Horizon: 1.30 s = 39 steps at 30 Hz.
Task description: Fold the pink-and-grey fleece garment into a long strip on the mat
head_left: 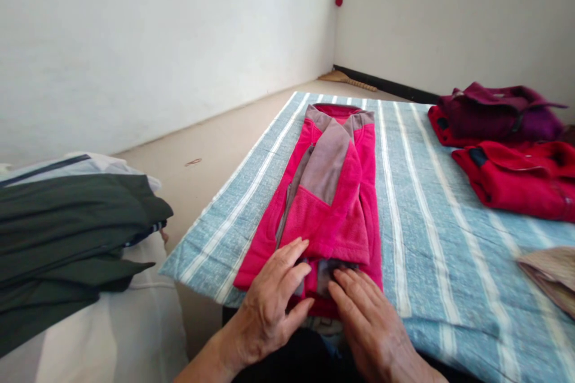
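Observation:
A pink fleece jacket [335, 221] with grey panels lies folded into a long strip, its grey collar at the far end. One sleeve is laid down the middle over the front. At the near left part of the hem rests my left hand [274, 296], fingers stretched over the fabric and thumb apart. My right hand [371, 317] lies on the near right part, fingers extended and touching the grey cloth by the sleeve's end. Part of the hem is hidden under both hands.
Blue striped cloth [417, 239] covers the surface. Folded purple [503, 113] and red garments [525, 176] sit at right, with a beige cloth [552, 275] nearer. Dark green clothing [67, 233] is piled at left. A white wall [179, 41] stands behind.

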Tool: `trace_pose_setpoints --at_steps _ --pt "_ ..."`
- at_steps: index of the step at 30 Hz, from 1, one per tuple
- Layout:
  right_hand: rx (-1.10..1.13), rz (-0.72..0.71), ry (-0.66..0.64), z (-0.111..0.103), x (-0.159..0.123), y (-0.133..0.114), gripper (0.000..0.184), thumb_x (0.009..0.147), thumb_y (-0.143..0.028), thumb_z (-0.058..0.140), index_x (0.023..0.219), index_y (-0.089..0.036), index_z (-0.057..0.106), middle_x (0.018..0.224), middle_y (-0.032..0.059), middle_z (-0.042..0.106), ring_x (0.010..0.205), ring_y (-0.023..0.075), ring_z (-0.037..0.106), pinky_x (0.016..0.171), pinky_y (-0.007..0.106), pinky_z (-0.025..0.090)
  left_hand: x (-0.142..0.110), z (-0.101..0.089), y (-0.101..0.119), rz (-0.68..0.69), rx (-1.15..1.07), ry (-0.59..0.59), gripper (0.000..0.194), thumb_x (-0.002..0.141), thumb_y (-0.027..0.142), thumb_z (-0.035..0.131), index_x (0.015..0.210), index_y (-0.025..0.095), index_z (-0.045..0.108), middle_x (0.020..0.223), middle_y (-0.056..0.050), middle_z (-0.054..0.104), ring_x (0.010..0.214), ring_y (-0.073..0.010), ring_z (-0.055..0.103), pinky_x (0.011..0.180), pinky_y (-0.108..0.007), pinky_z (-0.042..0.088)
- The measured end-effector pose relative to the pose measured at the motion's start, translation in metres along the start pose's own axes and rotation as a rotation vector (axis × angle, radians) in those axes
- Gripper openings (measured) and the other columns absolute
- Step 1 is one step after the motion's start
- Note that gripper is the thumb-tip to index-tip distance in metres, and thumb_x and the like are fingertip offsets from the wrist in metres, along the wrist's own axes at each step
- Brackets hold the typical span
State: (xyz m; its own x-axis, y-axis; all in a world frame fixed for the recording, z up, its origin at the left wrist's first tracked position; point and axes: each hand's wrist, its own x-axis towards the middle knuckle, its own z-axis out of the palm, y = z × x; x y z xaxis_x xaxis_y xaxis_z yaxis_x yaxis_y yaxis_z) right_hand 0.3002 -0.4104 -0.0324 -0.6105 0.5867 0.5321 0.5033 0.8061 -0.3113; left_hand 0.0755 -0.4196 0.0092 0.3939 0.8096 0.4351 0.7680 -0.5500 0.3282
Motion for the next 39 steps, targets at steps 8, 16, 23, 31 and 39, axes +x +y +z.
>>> trace_pose_setpoints --at_steps 8,16,23,31,39 --pt "-0.107 0.014 0.049 -0.013 -0.015 0.01 0.05 0.08 -0.002 0.037 0.127 -0.008 0.052 0.125 0.0189 0.058 0.125 0.0307 0.049 0.09 0.046 0.054 0.003 0.002 0.003 0.013 0.04 -0.065 0.035 0.082 0.004 0.052 0.116 0.013 0.057 0.146 -0.021 0.038 0.135 -0.0318 0.038 0.106 -0.048 0.043" --pt "-0.086 0.011 0.121 -0.017 -0.015 0.011 0.045 0.082 0.003 0.034 0.121 -0.008 0.054 0.123 0.021 0.058 0.123 0.0282 0.052 0.091 0.043 0.054 0.008 0.001 0.01 0.003 0.085 -0.077 0.035 0.08 0.002 0.049 0.112 0.011 0.059 0.147 -0.022 0.035 0.136 -0.0331 0.036 0.107 -0.048 0.043" --pt "-0.045 -0.012 0.11 -0.021 -0.018 0.014 0.036 0.087 0.001 0.035 0.111 -0.013 0.057 0.126 0.0199 0.056 0.121 0.0267 0.053 0.088 0.042 0.054 0.012 0.002 0.011 0.019 0.125 -0.071 0.029 0.082 0.003 0.048 0.107 0.01 0.061 0.143 -0.024 0.038 0.135 -0.0327 0.038 0.105 -0.048 0.044" --pt "-0.283 0.086 0.097 -0.032 0.001 0.006 0.024 0.09 -0.006 0.038 0.085 -0.013 0.06 0.1 0.0169 0.065 0.092 0.0247 0.062 0.076 0.038 0.054 0.019 0.007 0.01 0.029 0.127 0.005 0.019 0.086 0.007 0.048 0.098 0.009 0.061 0.134 -0.024 0.049 0.128 -0.0307 0.047 0.104 -0.045 0.046" --pt "-0.208 0.038 0.085 -0.046 -0.008 0.005 0.026 0.088 -0.002 0.041 0.07 -0.017 0.053 0.078 0.01 0.061 0.072 0.019 0.056 0.067 0.032 0.047 0.013 0.012 0.006 0.054 0.126 0.002 0.015 0.087 0.007 0.046 0.09 0.011 0.061 0.135 -0.024 0.048 0.13 -0.031 0.044 0.105 -0.047 0.044"
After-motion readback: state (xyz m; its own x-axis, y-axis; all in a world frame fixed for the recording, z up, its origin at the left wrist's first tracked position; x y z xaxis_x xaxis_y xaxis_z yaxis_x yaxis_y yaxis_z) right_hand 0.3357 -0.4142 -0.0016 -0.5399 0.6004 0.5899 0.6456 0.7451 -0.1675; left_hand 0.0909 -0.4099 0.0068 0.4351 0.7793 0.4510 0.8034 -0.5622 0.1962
